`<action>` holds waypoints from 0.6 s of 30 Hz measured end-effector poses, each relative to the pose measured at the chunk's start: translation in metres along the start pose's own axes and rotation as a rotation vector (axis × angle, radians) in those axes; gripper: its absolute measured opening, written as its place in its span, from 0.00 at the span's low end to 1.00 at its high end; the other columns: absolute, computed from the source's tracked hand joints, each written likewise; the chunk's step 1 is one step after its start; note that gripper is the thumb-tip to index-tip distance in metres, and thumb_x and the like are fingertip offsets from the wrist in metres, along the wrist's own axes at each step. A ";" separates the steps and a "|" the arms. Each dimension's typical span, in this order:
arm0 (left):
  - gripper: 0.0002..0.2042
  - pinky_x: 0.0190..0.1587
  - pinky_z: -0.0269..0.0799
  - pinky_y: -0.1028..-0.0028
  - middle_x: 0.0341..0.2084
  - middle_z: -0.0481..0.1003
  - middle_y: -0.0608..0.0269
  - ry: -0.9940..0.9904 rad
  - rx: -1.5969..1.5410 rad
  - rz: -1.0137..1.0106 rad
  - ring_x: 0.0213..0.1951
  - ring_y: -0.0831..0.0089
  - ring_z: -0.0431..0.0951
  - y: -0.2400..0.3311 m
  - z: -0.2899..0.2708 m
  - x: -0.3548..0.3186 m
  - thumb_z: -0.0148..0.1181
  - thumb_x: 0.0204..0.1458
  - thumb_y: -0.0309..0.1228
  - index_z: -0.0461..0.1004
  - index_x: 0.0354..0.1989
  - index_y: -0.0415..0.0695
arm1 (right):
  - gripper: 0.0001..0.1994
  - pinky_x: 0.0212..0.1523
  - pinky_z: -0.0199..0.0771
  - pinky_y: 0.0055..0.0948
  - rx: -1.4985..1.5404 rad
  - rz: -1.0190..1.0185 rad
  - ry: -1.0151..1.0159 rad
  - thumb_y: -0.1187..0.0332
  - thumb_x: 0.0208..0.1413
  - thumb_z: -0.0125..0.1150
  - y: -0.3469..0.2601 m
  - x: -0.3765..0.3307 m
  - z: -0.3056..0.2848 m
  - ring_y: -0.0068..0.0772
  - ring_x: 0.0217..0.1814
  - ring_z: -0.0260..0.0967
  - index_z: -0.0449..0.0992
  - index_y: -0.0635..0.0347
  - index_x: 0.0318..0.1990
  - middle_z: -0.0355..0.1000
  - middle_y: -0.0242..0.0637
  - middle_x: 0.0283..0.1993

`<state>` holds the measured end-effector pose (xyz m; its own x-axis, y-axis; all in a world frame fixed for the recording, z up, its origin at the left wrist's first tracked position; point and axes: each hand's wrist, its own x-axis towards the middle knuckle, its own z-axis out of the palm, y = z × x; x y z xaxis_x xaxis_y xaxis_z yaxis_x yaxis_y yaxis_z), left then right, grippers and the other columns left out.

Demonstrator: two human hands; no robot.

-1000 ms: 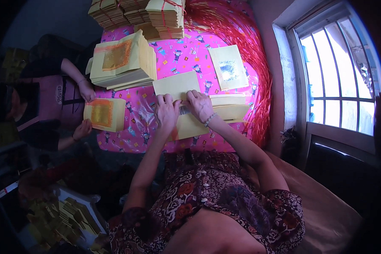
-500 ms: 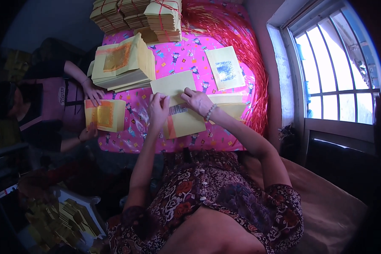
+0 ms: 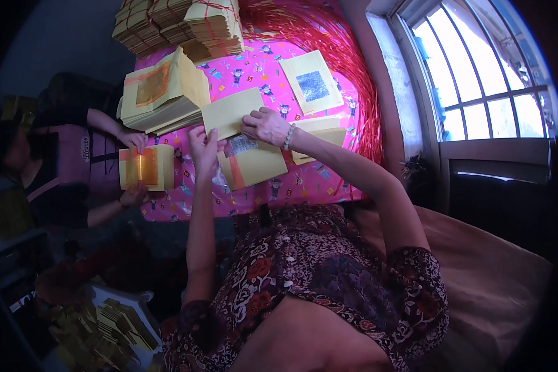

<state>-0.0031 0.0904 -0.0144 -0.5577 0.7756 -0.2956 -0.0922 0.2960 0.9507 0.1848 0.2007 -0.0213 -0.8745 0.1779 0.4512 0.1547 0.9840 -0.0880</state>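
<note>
A plain pale-yellow paper sheet (image 3: 232, 113) is held up at a slant between my two hands. My left hand (image 3: 204, 150) pinches its lower left corner with closed fingers. On the sheet's right edge, the curled fingers of my right hand (image 3: 268, 128) grip it; a bead bracelet circles that wrist. Beneath lies a yellow paper (image 3: 263, 167) with a reddish band and a silver foil patch, partly covered by the sheet. A stack of yellow sheets (image 3: 322, 139) sits beside my right wrist, half hidden by the forearm. Farther off is a yellow paper with a silver square (image 3: 312, 85).
A tall stack of yellow papers (image 3: 192, 93) with an orange-gold square stands at left. Tied bundles (image 3: 214, 28) and red plastic strips (image 3: 353, 68) lie on the pink patterned tablecloth (image 3: 248, 74). At left, a co-worker's hands (image 3: 132, 139) handle a gold-squared paper (image 3: 161, 164).
The held sheet now tilts more, its left side lower, and more of the silver patch shows below it. The whole view has shifted slightly. The co-worker's hands have moved over the gold-squared paper.
</note>
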 end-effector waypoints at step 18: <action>0.13 0.40 0.72 0.76 0.38 0.72 0.56 -0.598 0.024 0.402 0.37 0.74 0.75 -0.016 0.113 -0.156 0.56 0.55 0.24 0.65 0.48 0.40 | 0.22 0.55 0.71 0.31 1.520 1.128 0.825 0.70 0.63 0.51 -0.001 -0.191 -0.150 0.30 0.56 0.69 0.57 0.68 0.61 0.67 0.45 0.57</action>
<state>0.1789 0.0274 0.0060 0.0030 0.9976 0.0694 0.0471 -0.0695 0.9965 0.4206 0.1671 0.0262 -0.2534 0.9560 -0.1475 -0.4410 -0.2499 -0.8620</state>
